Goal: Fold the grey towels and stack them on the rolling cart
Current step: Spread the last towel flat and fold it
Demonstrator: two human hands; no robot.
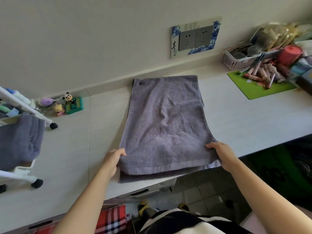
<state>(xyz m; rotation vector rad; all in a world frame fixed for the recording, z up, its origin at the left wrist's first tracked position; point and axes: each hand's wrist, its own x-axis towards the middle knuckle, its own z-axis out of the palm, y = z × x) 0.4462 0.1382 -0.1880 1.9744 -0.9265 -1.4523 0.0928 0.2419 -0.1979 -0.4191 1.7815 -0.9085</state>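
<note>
On the pale countertop [236, 119], running along the wall, a grey towel [165, 125] is lying folded lengthwise, its far end reaching close to the wall and its near end lying at the counter's front edge. The upper layer is sitting slightly short of the lower one, so a strip of the under layer is showing at the near end.

At the left edge, a white rolling cart [25, 171] is standing on the counter surface on black castors, and a second folded grey towel [18, 141] is resting on its shelf.

The left hand [112, 160] is pinching the near left corner of the towel, thumb on top and fingers tucked under the edge. The right hand [222, 154] is gripping the near right corner the same way, thumb lying over the cloth.

At the far right, a green mat [258, 90] is carrying a scatter of lipsticks [263, 73], just beside a pink basket [236, 62] and a red cylinder [289, 54].

On the wall, a double grey socket [195, 38] is sitting within a blue-and-white decorative frame.

Near the cart, small cartoon figurines [67, 104] are standing against the wall.
</note>
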